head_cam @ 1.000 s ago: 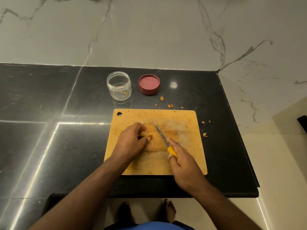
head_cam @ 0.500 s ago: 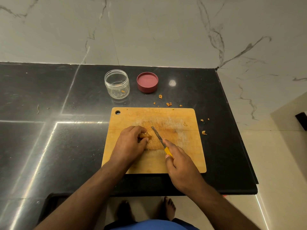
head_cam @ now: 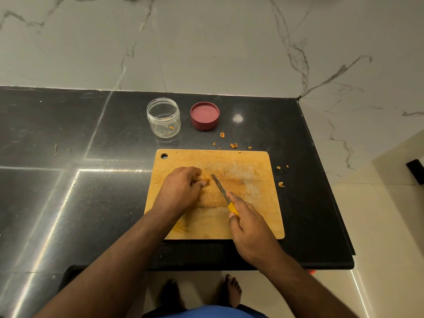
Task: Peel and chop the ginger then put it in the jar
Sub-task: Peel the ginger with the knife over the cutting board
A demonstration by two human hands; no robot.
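Head view: the ginger (head_cam: 205, 180) lies mid-way across the cutting board (head_cam: 257, 203), pinned under the left hand (head_cam: 181, 189), whose fingertips curl over it. The right hand (head_cam: 250, 235) grips the knife (head_cam: 223, 193), blade just right of the ginger. The jar (head_cam: 163, 117) and lid (head_cam: 205, 115) stand beyond the board's far edge.

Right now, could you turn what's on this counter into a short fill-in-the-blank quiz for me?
1. The right hand holds a knife with a ____ handle.
2. The left hand pins the ginger on the wooden ____.
3. The jar stands open; its red lid lies to its ____.
4. Scraps lie on the ____ counter.

Missing words: yellow; board; right; black
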